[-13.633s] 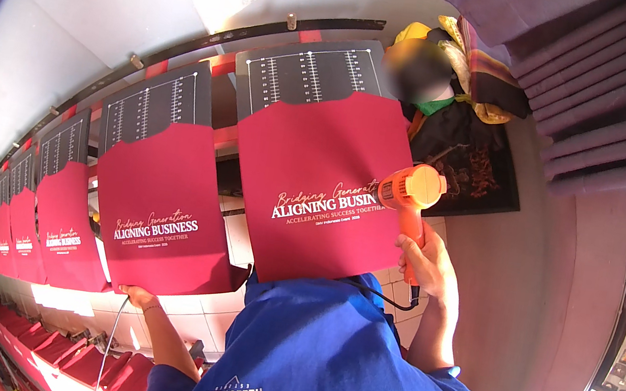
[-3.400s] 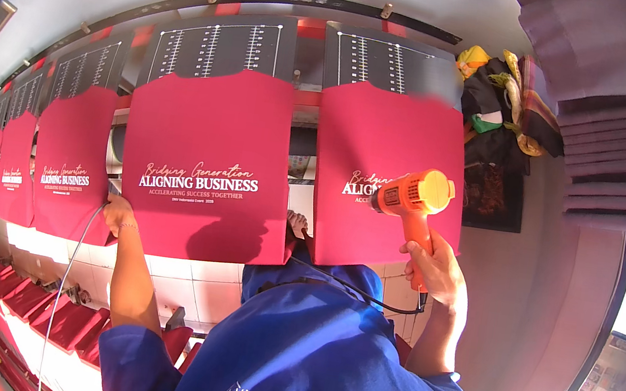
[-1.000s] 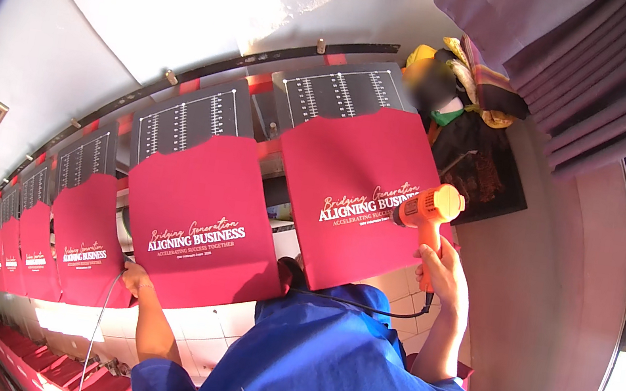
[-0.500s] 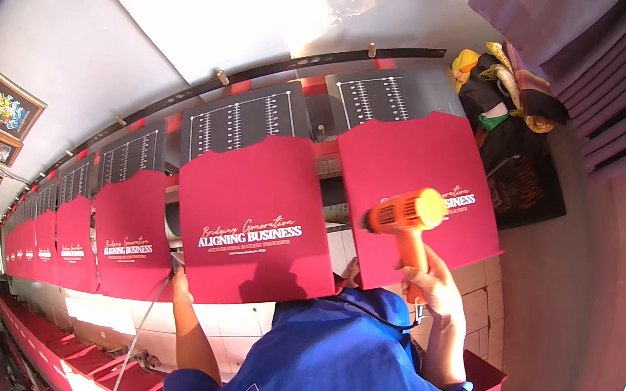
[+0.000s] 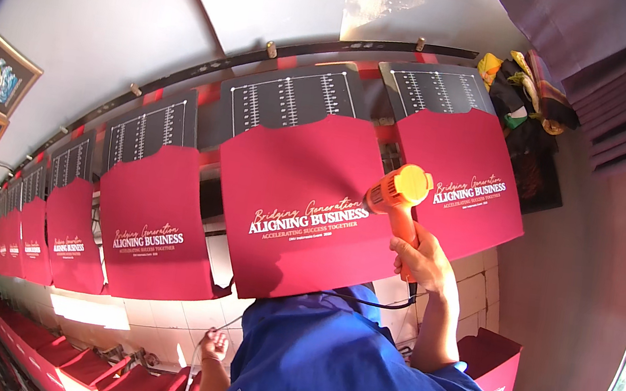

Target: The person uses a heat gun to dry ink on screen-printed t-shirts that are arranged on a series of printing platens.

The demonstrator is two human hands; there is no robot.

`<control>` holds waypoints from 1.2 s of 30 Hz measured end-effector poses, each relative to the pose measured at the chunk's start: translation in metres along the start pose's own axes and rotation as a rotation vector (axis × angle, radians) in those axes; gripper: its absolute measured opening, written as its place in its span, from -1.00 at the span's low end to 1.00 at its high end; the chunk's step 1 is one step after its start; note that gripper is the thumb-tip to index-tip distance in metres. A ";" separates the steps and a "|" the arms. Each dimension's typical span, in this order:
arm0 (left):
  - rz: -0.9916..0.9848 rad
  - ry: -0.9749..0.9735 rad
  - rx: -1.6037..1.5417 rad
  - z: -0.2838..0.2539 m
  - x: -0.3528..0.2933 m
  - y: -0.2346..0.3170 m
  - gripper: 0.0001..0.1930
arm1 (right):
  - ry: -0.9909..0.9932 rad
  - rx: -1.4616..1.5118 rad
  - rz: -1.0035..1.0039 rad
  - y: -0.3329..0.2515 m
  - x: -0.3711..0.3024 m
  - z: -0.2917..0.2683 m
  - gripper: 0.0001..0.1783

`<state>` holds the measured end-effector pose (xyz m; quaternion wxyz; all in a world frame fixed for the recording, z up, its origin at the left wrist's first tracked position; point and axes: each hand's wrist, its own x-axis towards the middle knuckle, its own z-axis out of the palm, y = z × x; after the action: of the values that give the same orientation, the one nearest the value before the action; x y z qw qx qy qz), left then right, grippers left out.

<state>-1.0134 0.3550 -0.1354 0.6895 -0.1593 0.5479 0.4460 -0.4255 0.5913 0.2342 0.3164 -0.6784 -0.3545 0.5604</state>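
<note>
My right hand (image 5: pixel 425 261) is closed round the handle of an orange heat gun (image 5: pixel 401 196). Its dark nozzle points left, over the right end of the white print on a red shirt panel (image 5: pixel 296 261). The panel lies on a dark platen (image 5: pixel 296 89) marked with white scales. Low beside my body, my left hand (image 5: pixel 214 344) has its fingers curled at a thin grey cord (image 5: pixel 189 374). A black cord (image 5: pixel 382 304) hangs from the heat gun's handle.
Another printed red panel (image 5: pixel 466 157) lies on the platen to the right. More panels (image 5: pixel 153 253) run in a row to the left. Below stand lower racks of red fabric (image 5: pixel 93 365). Clothes (image 5: pixel 524 89) hang at the far right, near a purple curtain (image 5: pixel 623 95).
The heat gun has shifted from over the right-hand panel to the print of the panel left of it. My left hand has dropped from the panel's lower edge toward my body.
</note>
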 end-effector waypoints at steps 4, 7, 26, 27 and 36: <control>0.191 -0.046 -0.215 -0.038 0.012 0.062 -0.65 | 0.087 0.038 -0.004 0.012 -0.006 0.019 -0.62; 0.420 0.391 -0.229 -0.038 0.022 0.125 -0.81 | 0.140 0.005 -0.002 0.011 -0.009 0.035 -0.63; 0.954 1.146 0.858 0.036 0.035 0.345 -0.54 | 0.270 0.061 0.009 0.005 -0.003 0.067 -0.74; 0.909 1.234 0.891 0.072 0.028 0.329 -0.56 | 0.287 0.040 0.011 0.004 -0.005 0.070 -0.73; 0.862 1.376 0.913 0.087 0.007 0.330 -0.57 | 0.274 0.023 0.043 0.006 -0.006 0.071 -0.70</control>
<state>-1.2210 0.6019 -0.0227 -0.0164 0.1150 0.9703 0.2123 -0.4954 0.5852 0.2207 0.3573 -0.7522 -0.2871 0.4733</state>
